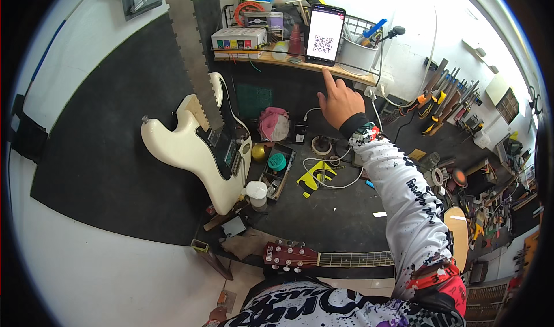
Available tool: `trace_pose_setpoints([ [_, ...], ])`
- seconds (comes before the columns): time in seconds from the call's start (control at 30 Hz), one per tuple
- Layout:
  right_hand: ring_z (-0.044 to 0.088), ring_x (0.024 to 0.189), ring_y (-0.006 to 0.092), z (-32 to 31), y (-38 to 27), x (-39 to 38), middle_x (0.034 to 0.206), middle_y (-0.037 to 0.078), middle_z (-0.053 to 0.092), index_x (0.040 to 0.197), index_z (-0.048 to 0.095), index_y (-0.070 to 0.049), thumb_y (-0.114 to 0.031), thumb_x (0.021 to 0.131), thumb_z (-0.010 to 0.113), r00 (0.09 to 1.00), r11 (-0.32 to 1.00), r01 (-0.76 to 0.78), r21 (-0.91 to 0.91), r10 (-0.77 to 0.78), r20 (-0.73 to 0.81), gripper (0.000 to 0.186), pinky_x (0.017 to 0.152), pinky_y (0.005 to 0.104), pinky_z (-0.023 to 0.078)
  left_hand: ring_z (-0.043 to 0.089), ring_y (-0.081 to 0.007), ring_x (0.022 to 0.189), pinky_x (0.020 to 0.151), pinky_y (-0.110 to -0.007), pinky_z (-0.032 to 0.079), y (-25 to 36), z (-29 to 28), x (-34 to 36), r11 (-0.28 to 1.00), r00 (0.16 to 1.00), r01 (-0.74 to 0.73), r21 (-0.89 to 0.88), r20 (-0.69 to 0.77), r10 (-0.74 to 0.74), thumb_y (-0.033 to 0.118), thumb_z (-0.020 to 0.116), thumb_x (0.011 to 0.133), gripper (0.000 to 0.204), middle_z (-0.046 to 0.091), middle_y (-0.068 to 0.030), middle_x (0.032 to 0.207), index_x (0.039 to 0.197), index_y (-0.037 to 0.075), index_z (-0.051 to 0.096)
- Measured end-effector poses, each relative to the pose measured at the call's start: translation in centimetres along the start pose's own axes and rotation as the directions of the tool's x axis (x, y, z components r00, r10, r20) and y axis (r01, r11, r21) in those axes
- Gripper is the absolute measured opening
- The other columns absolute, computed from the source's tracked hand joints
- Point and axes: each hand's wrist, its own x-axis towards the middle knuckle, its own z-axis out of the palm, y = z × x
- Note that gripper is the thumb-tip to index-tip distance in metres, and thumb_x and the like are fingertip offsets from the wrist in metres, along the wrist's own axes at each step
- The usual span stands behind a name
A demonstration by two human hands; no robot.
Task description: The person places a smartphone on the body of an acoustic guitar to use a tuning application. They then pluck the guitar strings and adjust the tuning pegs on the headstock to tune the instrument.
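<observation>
My right hand [340, 101] is raised with its index finger stretched toward the lower edge of an upright phone [323, 38] showing a square code; the other fingers bend loosely, holding nothing. The phone stands on a narrow wooden shelf [358, 76]; whether my fingertip touches it I cannot tell. A small part of my left hand [217, 314] shows low at the bottom edge, its fingers mostly hidden. A cream electric guitar body [173, 148] lies on the dark bench, with a long notched metal bar [196, 73] over its neck area.
Chisels and screwdrivers [435, 99] hang or stand at right. A parts tray [277, 177], white container [257, 194], tape roll [320, 145], cables and yellow pieces [311, 182] lie on the bench [317, 217]. A guitar headstock [288, 256] runs along the front edge beside cluttered tools.
</observation>
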Motion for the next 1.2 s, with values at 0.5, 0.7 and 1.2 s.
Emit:
trace_pose_setpoints([
  [0.5,0.066,0.083,0.0306,-2.6,3.1,0.8,0.094,0.012,0.063,0.141,0.056,-0.012,-0.031,0.093,0.068,0.959,0.989,0.137,0.058,-0.117,-0.259,0.053,0.071,0.0418,0.054,0.073,-0.0188,0.094,0.087,-0.03,0.055,4.7,-1.7,-1.4,0.972,0.985,0.09,-0.218,-0.127,-0.12,0.053,0.067,0.094,0.043,0.077,-0.0087,0.1,0.108,0.014,0.078],
  [0.7,0.066,0.083,0.0295,-2.9,4.7,2.5,0.093,0.01,0.061,0.134,0.06,-0.009,-0.038,0.093,0.068,0.954,0.994,0.106,-0.02,-0.107,-0.28,0.051,0.067,0.0422,0.054,0.072,-0.0187,0.095,0.088,-0.031,0.055,5.7,-1.7,-1.6,0.977,0.988,0.084,-0.195,-0.111,-0.107,0.05,0.067,0.095,0.041,0.077,-0.0091,0.102,0.109,0.013,0.077],
  [1.2,0.068,0.082,0.0292,-2.1,4.6,2.9,0.1,0.011,0.06,0.138,0.059,-0.011,-0.038,0.091,0.07,0.974,0.993,0.101,-0.061,-0.111,-0.196,0.056,0.066,0.0421,0.055,0.071,-0.0219,0.098,0.089,-0.034,0.055,5.9,-1.6,-1.3,0.976,0.99,0.087,-0.199,-0.09,-0.106,0.047,0.067,0.094,0.04,0.076,-0.0108,0.105,0.112,0.013,0.075],
])
